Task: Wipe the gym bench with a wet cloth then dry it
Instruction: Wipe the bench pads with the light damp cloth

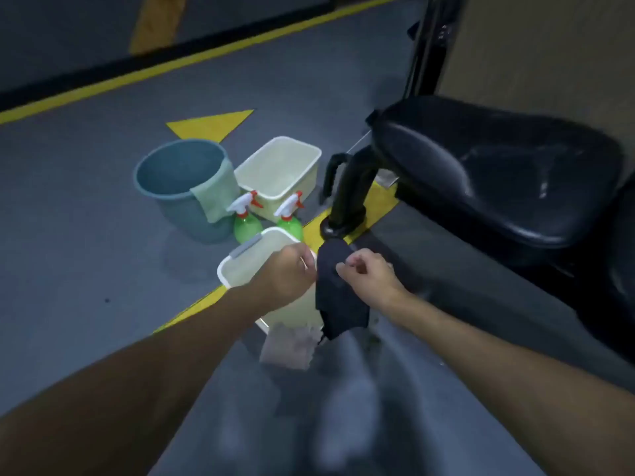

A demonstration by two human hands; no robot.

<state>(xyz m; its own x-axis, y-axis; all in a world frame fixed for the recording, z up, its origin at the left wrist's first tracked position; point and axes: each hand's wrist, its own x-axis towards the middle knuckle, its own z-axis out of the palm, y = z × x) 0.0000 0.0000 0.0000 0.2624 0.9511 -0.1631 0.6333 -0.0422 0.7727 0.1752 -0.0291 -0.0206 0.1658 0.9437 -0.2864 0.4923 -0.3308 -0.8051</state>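
A dark cloth [338, 297] hangs between both my hands, above the edge of a white basin [240, 266] on the floor. My left hand [287, 274] grips its left edge and my right hand [367, 274] pinches its upper right part. The black padded gym bench [488, 173] stands to the right, its seat glossy with faint streaks. A pale cloth [290, 345] hangs over the basin's near rim.
On the grey floor stand a blue bucket [171, 187] with a light green cloth [214, 195] draped over its rim, a second white basin [278, 173] and two green spray bottles [245, 223] [290, 221]. The bench's black foot [343, 214] rests on a yellow floor line.
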